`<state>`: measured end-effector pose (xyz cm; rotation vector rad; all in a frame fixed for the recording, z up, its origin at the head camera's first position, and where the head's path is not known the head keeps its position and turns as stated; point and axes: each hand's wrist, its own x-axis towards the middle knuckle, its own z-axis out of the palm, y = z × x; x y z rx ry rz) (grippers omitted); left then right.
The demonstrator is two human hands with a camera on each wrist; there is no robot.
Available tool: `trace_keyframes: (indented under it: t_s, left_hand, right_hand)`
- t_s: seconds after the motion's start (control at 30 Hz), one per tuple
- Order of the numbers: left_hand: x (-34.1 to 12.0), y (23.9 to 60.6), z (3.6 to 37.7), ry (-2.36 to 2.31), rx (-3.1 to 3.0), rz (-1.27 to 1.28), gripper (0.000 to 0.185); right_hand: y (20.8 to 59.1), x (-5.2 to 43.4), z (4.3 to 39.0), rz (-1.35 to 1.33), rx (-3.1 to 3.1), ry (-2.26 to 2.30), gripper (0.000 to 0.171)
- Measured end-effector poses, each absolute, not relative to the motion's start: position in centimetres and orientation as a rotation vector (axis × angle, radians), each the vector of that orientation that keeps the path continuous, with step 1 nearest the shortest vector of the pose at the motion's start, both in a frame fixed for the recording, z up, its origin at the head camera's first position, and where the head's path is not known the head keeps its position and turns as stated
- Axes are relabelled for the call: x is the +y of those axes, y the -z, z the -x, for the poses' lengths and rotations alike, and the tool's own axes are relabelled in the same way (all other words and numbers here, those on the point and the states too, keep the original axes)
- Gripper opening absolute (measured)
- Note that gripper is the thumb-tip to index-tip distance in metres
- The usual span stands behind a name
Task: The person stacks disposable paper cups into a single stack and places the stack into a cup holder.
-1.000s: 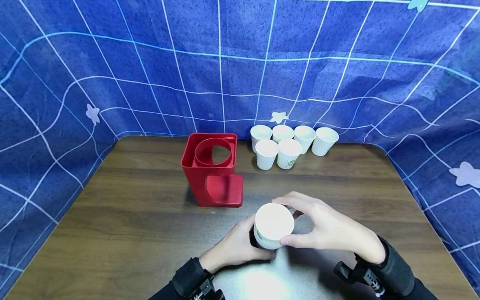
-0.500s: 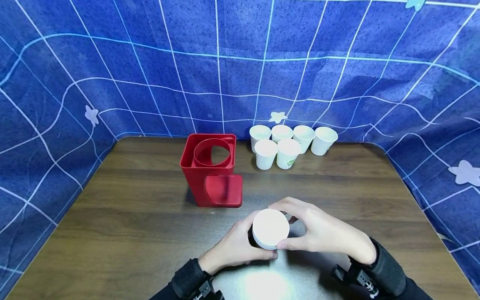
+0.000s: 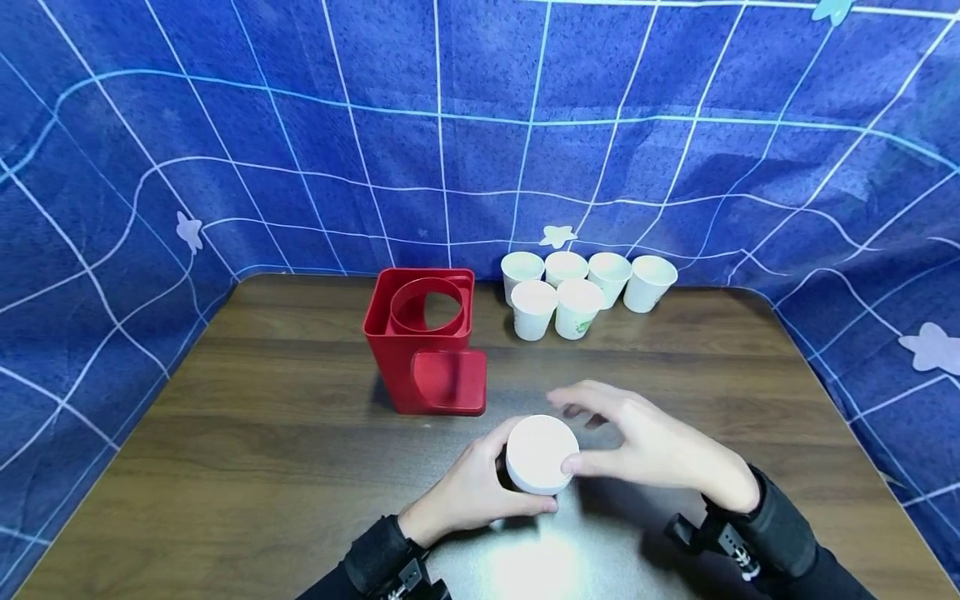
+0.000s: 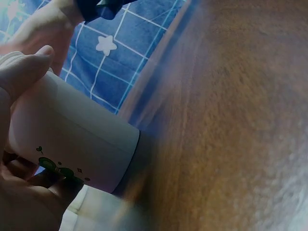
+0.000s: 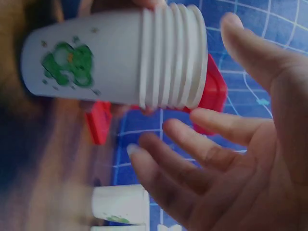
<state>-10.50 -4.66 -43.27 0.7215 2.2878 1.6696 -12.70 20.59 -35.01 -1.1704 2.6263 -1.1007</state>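
Observation:
A stack of white paper cups [image 3: 542, 454] stands upright, low over the table near the front. My left hand [image 3: 480, 483] grips the stack from the left, fingers and thumb wrapped round it. In the right wrist view, several nested rims of the stack [image 5: 173, 55] show, with a green bear print on the outer cup. My right hand [image 3: 637, 437] is just right of the stack, fingers spread and relaxed, holding nothing. Its thumb lies close to the rim in the head view; the right wrist view shows the fingers [image 5: 207, 144] apart from the cups.
A red cup holder [image 3: 420, 342] with a round opening and a front ledge stands behind the left hand. Several single white paper cups [image 3: 577, 308] stand in two rows at the back of the wooden table [image 3: 262, 433]. A blue patterned cloth [image 3: 480, 142] rises around the table.
My right hand had its fingers at the stack's rim and has come away to the right, fingers opening. The stack shifted slightly toward the left hand, which keeps its grip.

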Motion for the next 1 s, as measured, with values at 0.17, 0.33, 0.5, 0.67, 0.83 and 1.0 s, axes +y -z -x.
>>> trace_keyframes:
  t_s: [0.17,0.33,0.5,0.67,0.83,1.0]
  left_hand:
    - [-4.7,43.0,10.6,-1.658,2.292,-0.697,0.083]
    - [-4.7,42.8,10.7,-1.641,2.312,-0.686,0.083]
    - [-4.7,42.9,10.7,-1.644,2.307,-0.697,0.082]
    - [-4.7,43.0,10.6,-1.639,2.302,-0.701,0.082]
    - [-4.8,43.0,10.6,-1.631,2.299,-0.697,0.082]
    - [-4.8,43.2,10.5,-1.636,2.291,-0.695,0.082]
  right_hand:
    - [34.2,21.4,14.3,1.06,2.927,1.08,0.056]
    - [33.5,21.9,16.3,0.89,3.114,1.023,0.066]
    - [33.9,22.3,18.8,0.69,3.12,1.046,0.074]
    - [35.1,23.0,21.5,0.479,3.075,1.078,0.08]
    - [36.2,23.3,23.6,0.331,3.032,1.068,0.086]
    - [37.4,23.0,25.2,0.291,2.974,1.119,0.083]
